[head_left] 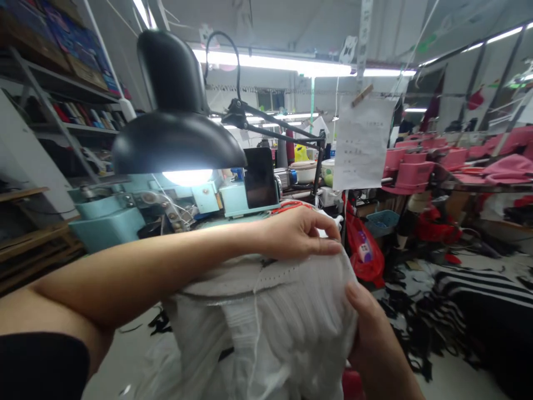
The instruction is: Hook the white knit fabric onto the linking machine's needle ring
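Observation:
A pale grey knitted fabric (pixel 291 311) hangs in the lower middle of the head view, with a seam and a row of small dark marks near its top. My left hand (pixel 300 230) reaches across from the left and pinches the fabric's upper right corner between thumb and fingers. Lower down on the right, my right hand (pixel 370 322) grips the fabric's right edge, its thumb on the near face and its other fingers hidden behind. A loose white thread runs down the front of the cloth.
A black lamp (pixel 179 133) shines over a light-blue machine (pixel 112 222) at left. Behind stand a dark screen (pixel 261 178) and red scissors (pixel 291 206). A paper sheet (pixel 361 144) hangs above a red bag (pixel 366 255). Striped cloth (pixel 483 300) lies at right, near dark scraps on the floor.

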`<state>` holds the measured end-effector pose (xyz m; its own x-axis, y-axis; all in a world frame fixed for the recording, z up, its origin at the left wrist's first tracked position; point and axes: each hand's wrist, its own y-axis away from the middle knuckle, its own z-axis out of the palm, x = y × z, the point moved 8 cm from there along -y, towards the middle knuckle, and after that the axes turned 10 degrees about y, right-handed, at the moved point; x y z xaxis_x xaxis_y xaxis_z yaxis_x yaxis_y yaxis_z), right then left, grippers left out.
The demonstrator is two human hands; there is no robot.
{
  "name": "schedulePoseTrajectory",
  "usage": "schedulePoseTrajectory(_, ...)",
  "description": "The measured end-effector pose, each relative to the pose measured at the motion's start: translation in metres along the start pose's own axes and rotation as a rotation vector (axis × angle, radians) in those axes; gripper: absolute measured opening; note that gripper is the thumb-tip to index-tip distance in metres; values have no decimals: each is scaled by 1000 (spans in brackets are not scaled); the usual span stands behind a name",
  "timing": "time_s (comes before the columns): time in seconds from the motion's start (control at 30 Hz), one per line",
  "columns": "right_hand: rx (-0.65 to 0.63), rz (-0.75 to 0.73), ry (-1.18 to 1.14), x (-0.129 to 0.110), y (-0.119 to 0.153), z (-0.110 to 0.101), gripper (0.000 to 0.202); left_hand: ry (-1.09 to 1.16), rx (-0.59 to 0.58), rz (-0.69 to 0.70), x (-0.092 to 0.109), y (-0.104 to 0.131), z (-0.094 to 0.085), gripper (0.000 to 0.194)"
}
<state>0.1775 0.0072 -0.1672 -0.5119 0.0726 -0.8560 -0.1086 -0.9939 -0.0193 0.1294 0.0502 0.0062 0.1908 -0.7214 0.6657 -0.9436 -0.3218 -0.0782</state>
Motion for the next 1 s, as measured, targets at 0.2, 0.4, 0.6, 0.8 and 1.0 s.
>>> schedulePoseTrajectory(0.2, 51, 84, 140, -9, 8, 14, 35, 58, -86, 15, 3, 7, 1, 18)
schedulePoseTrajectory(0.4, 92, 29, 311, -13, 12, 29, 47, 158, 80, -120, -16, 8, -8, 33)
schedulePoseTrajectory(0.6, -117, -60, 426, -16, 8, 45, 40, 205, 111, -170, -14, 11, -7, 39)
schedulePoseTrajectory(0.8, -266, -140, 517, -27, -19, 25, 35, 103, 170, -86, -12, 10, -14, 33)
schedulePoseTrajectory(1.0, -256, -250, 124, -13, -61, 0, 47, 18, 225, -27, -1, 3, -10, 12)
